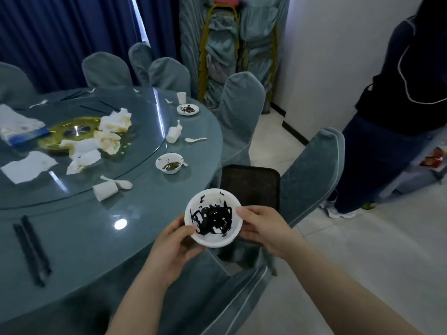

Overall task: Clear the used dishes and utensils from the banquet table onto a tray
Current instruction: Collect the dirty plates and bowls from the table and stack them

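Both my hands hold a white bowl [213, 218] smeared with black sauce, just past the round table's near right edge. My left hand [173, 247] grips its left rim and my right hand [262, 229] its right rim. Right behind the bowl a dark brown tray [251, 183] rests on a chair seat. On the blue glass-topped table [96, 228] lie another dirty bowl [169, 163], a small sauce dish [188, 109], white spoons [196, 140] [121, 183], tipped white cups [173, 134] [105, 190], an upright cup [181, 97] and black chopsticks [31, 250].
Crumpled napkins [106, 136] and a tissue pack [19, 128] litter the turntable. Covered chairs [312, 180] ring the table, one by the tray. A person in dark clothes [396, 117] stands at the right on the tiled floor. Stacked chairs [232, 44] stand behind.
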